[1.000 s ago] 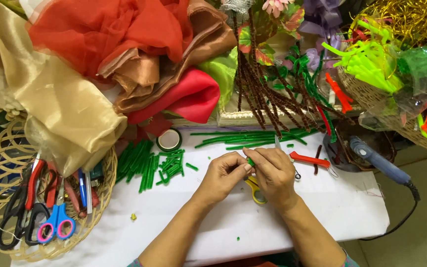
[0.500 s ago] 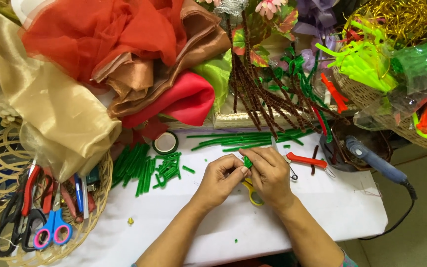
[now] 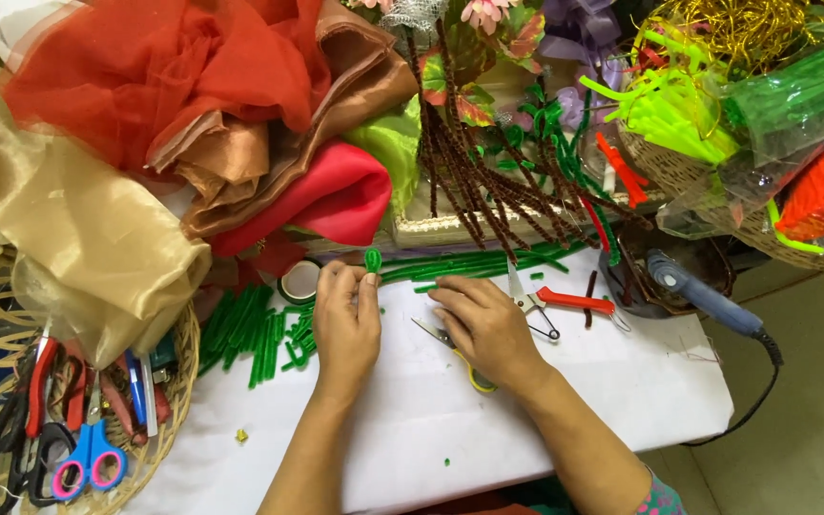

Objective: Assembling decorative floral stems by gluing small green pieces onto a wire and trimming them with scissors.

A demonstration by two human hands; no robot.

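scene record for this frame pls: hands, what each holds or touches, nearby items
left hand: pinches a small green pipe-cleaner loop, raised
right hand: flat on the white table, fingers at a long green pipe cleaner
under right hand: yellow-handled scissors
right of hands: red-handled snips, glue gun
left of hands: cut green pieces, tape roll, scissors basket

White-covered table (image 3: 622, 401); plain beige floor (image 3: 813, 381) at right; soft even light

Green loop (image 3: 372, 258); red-handled pliers (image 3: 565, 301); orange-red fabric (image 3: 164, 76) (sheer); yellow-handled scissors (image 3: 460, 358).
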